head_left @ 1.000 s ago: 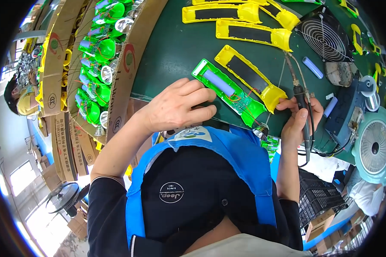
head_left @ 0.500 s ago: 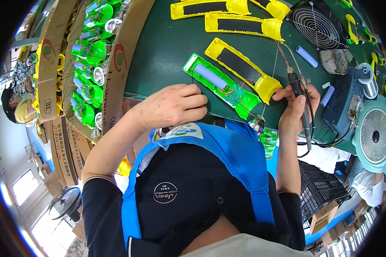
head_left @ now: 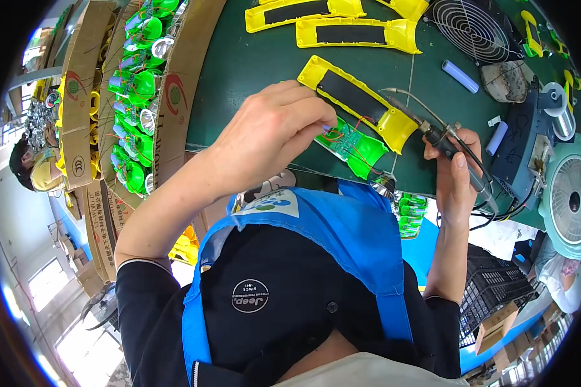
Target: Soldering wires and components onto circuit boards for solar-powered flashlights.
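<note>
— Where did we have the camera?

— We wore it on the head, looking steeply down over our own chest and blue apron (head_left: 342,238) at the green table (head_left: 252,64).

— How near were we?

— Close: our left hand (head_left: 271,138) and right hand (head_left: 455,174) filled the middle, forearms entering from below.

— Any second view?

— No, we had one fisheye view only; its rim bent the cardboard boxes (head_left: 84,97) at left.

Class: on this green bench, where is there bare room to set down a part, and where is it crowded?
Bare green table lies between the cardboard box wall and the yellow housings, above the left hand. Crowded: by the right hand with the soldering iron, fan and cylindrical cells.
</note>
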`<act>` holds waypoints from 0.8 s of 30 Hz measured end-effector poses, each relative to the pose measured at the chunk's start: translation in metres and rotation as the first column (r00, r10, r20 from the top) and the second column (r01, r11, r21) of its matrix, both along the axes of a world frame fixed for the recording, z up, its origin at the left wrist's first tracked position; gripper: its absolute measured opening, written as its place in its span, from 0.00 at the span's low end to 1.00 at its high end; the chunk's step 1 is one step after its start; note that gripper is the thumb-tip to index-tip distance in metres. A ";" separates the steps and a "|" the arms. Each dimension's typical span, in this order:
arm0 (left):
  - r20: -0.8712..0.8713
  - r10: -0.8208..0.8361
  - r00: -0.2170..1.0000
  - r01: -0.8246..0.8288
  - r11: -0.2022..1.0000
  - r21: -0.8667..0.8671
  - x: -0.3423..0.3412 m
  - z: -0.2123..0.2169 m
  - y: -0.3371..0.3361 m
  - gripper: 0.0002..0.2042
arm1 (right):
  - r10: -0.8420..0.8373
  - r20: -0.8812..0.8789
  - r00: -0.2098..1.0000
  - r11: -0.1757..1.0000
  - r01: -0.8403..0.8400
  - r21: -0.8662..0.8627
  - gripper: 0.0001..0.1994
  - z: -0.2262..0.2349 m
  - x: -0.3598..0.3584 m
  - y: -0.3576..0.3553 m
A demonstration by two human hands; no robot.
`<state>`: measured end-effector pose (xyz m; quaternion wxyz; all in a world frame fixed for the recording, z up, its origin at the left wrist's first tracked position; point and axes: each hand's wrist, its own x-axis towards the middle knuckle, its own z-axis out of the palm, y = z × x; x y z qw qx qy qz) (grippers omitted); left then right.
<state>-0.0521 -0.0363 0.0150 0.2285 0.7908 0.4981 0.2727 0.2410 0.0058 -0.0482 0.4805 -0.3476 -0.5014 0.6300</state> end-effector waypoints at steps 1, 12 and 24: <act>-0.005 0.022 1.000 -0.022 0.998 -0.052 0.000 0.004 -0.001 0.09 | 0.025 0.008 1.000 0.999 -0.025 -0.030 0.20 0.001 0.002 0.001; -0.459 -0.125 0.879 0.130 0.991 -0.020 0.016 -0.003 0.005 0.05 | 0.193 0.202 0.960 0.963 -0.145 -0.229 0.17 0.016 -0.002 0.009; -0.468 -0.119 0.876 0.148 0.989 0.026 0.014 -0.008 0.004 0.07 | 0.292 0.209 0.933 0.942 -0.243 -0.229 0.10 0.018 -0.006 0.007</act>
